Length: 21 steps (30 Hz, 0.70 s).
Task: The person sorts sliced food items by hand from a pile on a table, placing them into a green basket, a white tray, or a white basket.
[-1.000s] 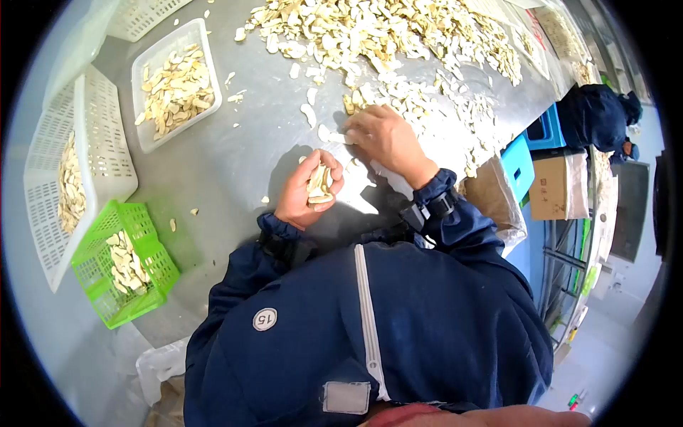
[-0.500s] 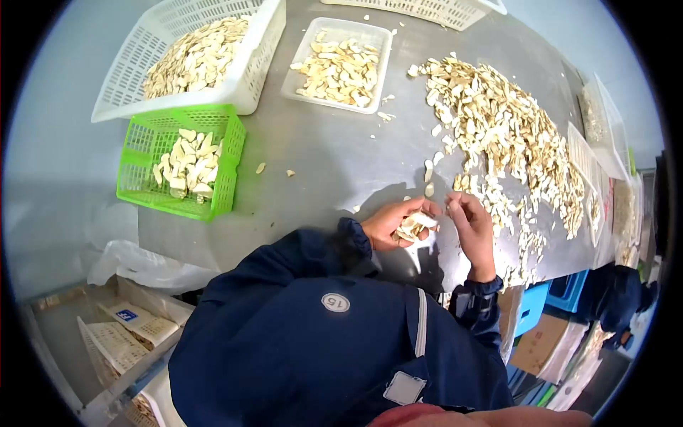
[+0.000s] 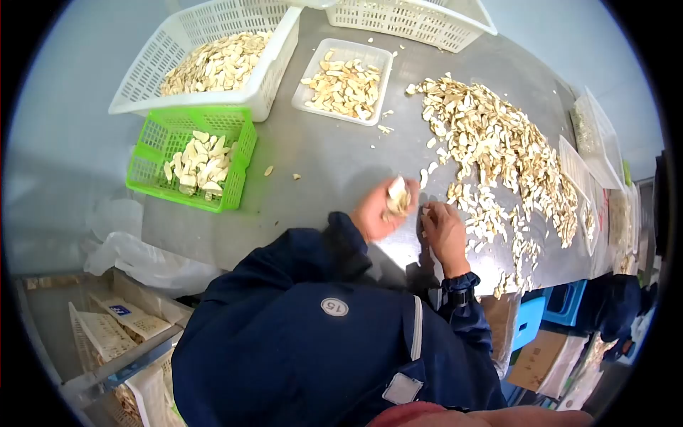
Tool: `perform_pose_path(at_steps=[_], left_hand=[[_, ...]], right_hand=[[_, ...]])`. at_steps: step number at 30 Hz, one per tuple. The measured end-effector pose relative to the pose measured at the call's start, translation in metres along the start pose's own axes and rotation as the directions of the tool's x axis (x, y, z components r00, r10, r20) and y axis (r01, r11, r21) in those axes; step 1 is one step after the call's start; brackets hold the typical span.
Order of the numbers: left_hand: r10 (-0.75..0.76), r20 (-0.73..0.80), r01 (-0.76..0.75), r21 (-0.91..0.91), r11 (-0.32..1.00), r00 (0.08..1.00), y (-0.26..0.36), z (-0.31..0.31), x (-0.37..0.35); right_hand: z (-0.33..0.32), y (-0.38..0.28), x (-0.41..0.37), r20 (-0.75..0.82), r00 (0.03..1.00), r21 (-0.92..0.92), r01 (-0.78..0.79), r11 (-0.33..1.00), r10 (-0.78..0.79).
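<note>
My left hand point(image 3: 373, 215) is curled around a few pale, dried-looking slices point(image 3: 398, 196), held just above the metal table. Close on its right, my right hand point(image 3: 446, 233) reaches down to the tabletop with its fingers drawn together. A small pale bit shows at those fingertips, too small to name. To the right of my right hand lies a big loose heap of similar cream and brown-edged slices point(image 3: 498, 132), with smaller scattered pieces point(image 3: 480, 213) along its near side.
A green basket point(image 3: 245, 153) holding larger slices stands at left, before a big white basket point(image 3: 274, 71) of slices. A shallow clear tray point(image 3: 341, 116) of slices sits mid-table. Another white basket point(image 3: 405, 27) is at the back. More white containers point(image 3: 601, 146) line the right edge.
My left hand has turned and shifted slightly left and up with its slices. My right hand has moved left and down, its fingertips now at the tabletop. The view has tilted slightly.
</note>
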<state>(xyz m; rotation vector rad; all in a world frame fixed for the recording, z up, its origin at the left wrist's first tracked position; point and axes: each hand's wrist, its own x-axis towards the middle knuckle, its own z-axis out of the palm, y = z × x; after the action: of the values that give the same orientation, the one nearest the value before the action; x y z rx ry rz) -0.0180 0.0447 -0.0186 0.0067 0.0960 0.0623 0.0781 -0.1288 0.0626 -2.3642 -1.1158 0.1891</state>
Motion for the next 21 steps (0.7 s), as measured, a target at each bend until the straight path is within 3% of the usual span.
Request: perform_pose_path(at_steps=[2,3,4,5,6,7,8,9,12,13,14,15,16,17,19,20,21], left_hand=[[0.044,0.193,-0.009,-0.178,0.984,0.98,0.059,0.031,0.008],[0.331,0.006,-0.329,-0.089,0.94,0.944,0.079,0.093,-0.004],[0.509,0.071,-0.504,-0.071,0.861,0.858,0.1,0.141,-0.009],[0.43,0.362,-0.397,-0.166,0.903,0.827,0.159,0.142,-0.007],[0.312,0.619,-0.256,-0.18,0.95,0.721,0.217,0.142,-0.005],[0.46,0.659,-0.494,-0.152,0.856,0.595,0.249,0.171,-0.011],[0.69,0.477,-0.655,-0.272,0.705,0.545,0.276,0.194,-0.015],[0.862,0.256,-0.794,-0.34,0.503,0.437,0.29,0.209,-0.02],[0.9,0.293,-0.919,-0.132,0.372,0.323,0.283,0.194,-0.025],[0.87,0.096,-0.825,-0.283,0.489,0.483,0.266,0.194,-0.03],[0.9,0.039,-0.87,-0.24,0.431,0.435,0.238,0.19,-0.022],[0.843,0.245,-0.84,-0.15,0.521,0.479,0.213,0.17,-0.018],[0.594,0.469,-0.572,-0.207,0.793,0.654,0.213,0.121,-0.009],[0.462,0.46,-0.632,0.343,0.695,0.758,0.163,0.089,-0.009],[0.228,0.101,-0.235,0.68,0.695,0.968,0.057,0.064,-0.022],[-0.003,-0.146,0.066,0.43,0.901,0.989,0.028,0.059,-0.028],[-0.093,-0.119,0.135,0.426,0.894,0.989,0.014,0.043,-0.032]], right_hand=[[0.0,0.003,-0.004,0.008,1.0,0.034,-0.007,0.999,0.007],[0.002,0.005,-0.006,-0.008,1.0,0.029,0.008,1.0,-0.008],[0.004,0.007,-0.008,-0.024,0.999,0.024,0.024,0.999,-0.023],[0.005,0.008,-0.009,-0.041,0.998,0.019,0.04,0.999,-0.039],[0.004,0.007,-0.01,-0.04,0.998,0.011,0.04,0.999,-0.04],[0.003,0.006,-0.011,-0.039,0.998,0.003,0.042,0.999,-0.042],[0.002,0.004,-0.011,-0.035,0.998,-0.004,0.045,0.999,-0.045],[0.003,0.004,-0.012,-0.042,0.998,0.011,0.039,0.999,-0.038],[0.007,0.004,-0.008,-0.081,0.996,0.04,0.031,0.999,-0.028],[0.008,0.005,-0.008,-0.094,0.995,0.04,0.032,0.999,-0.028],[0.009,0.006,-0.01,-0.104,0.994,0.038,0.027,0.999,-0.023],[0.007,0.005,-0.008,-0.076,0.997,0.029,0.01,1.0,-0.007],[0.001,0.003,-0.005,-0.042,0.999,0.02,-0.01,1.0,0.011],[0.001,0.004,-0.006,-0.004,0.999,0.01,-0.046,0.999,0.046],[0.004,0.009,-0.005,-0.038,0.999,0.05,-0.007,0.999,0.009],[0.005,0.01,-0.004,-0.065,0.998,0.043,0.017,0.999,-0.014],[0.005,0.014,-0.007,-0.093,0.995,0.03,0.023,0.999,-0.02]])
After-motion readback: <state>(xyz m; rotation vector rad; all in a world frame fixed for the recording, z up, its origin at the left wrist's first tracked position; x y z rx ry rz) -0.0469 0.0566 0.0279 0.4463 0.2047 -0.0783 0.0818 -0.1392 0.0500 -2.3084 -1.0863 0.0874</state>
